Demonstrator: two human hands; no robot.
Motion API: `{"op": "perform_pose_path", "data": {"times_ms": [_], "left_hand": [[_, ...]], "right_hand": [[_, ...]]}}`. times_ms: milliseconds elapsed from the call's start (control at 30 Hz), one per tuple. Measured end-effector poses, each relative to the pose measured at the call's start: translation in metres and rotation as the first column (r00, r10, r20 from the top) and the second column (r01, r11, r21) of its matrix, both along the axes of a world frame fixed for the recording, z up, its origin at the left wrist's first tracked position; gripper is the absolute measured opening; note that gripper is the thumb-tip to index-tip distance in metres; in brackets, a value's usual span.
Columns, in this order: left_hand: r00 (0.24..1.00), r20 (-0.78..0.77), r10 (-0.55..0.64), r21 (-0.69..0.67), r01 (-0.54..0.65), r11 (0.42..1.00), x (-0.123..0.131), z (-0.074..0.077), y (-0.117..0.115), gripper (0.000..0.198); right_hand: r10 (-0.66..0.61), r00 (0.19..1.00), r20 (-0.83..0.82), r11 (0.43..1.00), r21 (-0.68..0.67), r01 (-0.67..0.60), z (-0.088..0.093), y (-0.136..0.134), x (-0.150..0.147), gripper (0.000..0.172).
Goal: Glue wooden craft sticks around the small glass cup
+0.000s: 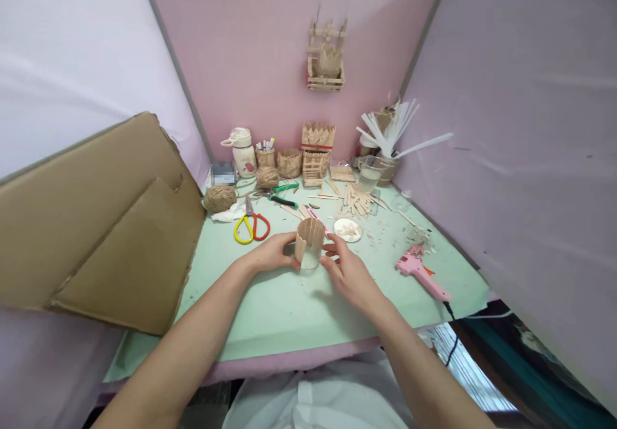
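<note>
A clear cup (310,259) partly ringed by upright wooden sticks stands on the pale green table (299,326), with its near side bare. My left hand (274,253) grips the cup's left side between thumb and fingers. On the right, my right hand (343,265) is beside the cup with its fingers apart and thumb near the rim of the sticks; nothing shows between them. Just behind the cup lies a pink tool (312,213), partly hidden. A white dish (348,229) with small bits sits behind my right hand.
Red-and-yellow scissors (251,226), twine balls (220,198) and green-handled pliers (283,201) lie at the back left. Loose wooden sticks (357,200) are scattered behind the dish. A pink glue gun (424,276) with a cord rests at right. Cardboard (120,236) leans at left.
</note>
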State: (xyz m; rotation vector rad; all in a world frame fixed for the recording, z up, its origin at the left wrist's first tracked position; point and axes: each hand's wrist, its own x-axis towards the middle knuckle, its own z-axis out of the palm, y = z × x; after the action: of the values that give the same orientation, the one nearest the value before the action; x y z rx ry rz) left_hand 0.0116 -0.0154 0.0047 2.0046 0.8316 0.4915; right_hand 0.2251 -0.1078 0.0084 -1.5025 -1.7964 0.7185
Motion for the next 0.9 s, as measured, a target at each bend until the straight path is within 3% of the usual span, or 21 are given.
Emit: {"op": "perform_pose_path", "data": {"times_ms": [100,233,333,533,667,900], "left_hand": [[0.999,-0.032,0.02,0.008,-0.019,1.0,0.0,0.0,0.001,0.058],[0.999,-0.049,0.024,0.007,-0.023,1.0,-0.001,0.0,0.003,0.057],[0.998,-0.051,0.026,0.005,-0.026,1.0,-0.001,-0.001,0.004,0.055],[0.998,-0.057,0.038,0.0,-0.038,0.999,0.0,0.004,0.001,0.059],[0.997,-0.058,0.05,0.005,-0.05,0.999,0.0,0.005,-0.001,0.075],[0.998,-0.008,0.055,-0.018,-0.055,0.998,-0.003,0.002,0.0,0.094]], "right_hand": [[-0.007,0.998,0.063,1.0,0.019,0.006,0.009,0.0,0.011,0.052],[-0.078,0.97,0.231,0.994,0.093,0.058,0.03,0.018,0.046,0.034],[-0.146,0.858,0.492,0.988,0.036,0.148,0.048,0.049,0.083,0.025],[-0.123,0.732,0.67,0.965,-0.092,0.246,0.057,0.132,0.14,0.011],[-0.063,0.692,0.719,0.96,-0.146,0.239,0.05,0.178,0.136,0.025],[-0.037,0.679,0.733,0.963,-0.155,0.22,0.034,0.237,0.087,0.033]]}}
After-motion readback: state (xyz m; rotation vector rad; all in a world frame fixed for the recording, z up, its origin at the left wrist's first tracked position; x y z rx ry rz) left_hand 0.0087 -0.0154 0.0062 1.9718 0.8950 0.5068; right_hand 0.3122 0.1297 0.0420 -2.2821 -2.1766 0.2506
